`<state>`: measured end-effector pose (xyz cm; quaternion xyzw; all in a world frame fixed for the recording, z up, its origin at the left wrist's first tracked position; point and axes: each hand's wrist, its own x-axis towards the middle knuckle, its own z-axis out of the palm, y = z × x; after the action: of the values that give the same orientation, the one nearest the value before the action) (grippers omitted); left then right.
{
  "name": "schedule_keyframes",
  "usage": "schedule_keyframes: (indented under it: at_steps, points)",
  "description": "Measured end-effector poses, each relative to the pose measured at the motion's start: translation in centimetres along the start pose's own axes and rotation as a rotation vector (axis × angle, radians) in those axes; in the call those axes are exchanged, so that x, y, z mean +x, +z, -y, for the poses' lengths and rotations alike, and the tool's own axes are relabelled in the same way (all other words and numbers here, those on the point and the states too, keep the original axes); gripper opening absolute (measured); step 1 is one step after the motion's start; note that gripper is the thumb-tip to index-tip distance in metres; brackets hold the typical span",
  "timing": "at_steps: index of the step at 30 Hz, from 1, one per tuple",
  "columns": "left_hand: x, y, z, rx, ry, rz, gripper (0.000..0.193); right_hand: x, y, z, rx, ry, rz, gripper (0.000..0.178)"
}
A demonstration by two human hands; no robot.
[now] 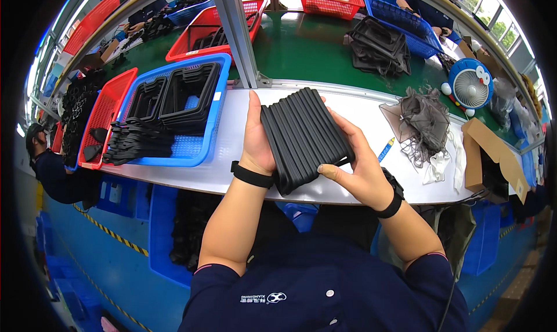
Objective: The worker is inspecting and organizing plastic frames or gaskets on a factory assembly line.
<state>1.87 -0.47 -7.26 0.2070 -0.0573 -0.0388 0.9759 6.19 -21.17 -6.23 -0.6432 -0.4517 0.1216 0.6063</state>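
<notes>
Above the white worktop's front edge, both my hands hold a stack of black rectangular frames (304,138), packed tightly side by side. My left hand (259,136) presses on the stack's left side, thumb pointing up. On the other side my right hand (364,168) closes round the right edge, its thumb on the near corner and its other fingers along the far right side. More black frames (187,94) of the same look lie in a blue plastic basket (216,109) to the left.
Left of the blue basket stands a red basket (97,118). A metal post (235,33) rises behind it. To the right lie dark mesh pieces (425,123), a blue marker-like item (386,149), a cardboard box (474,152) and a blue fan (470,84). Other people sit beyond the green table (301,48).
</notes>
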Motion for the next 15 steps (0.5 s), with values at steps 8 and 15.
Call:
schedule_keyframes:
  at_steps: [8, 15]
  points:
    - [-2.3, -1.4, -0.4, -0.059, 0.054, -0.166, 0.101, 1.2, -0.6, -0.6, 0.108, 0.094, -0.035, 0.071]
    - [-7.6, -1.2, 1.1, 0.988, -0.102, 0.049, 0.12, 1.6, -1.0, -1.2, 0.256, 0.163, -0.061, 0.073]
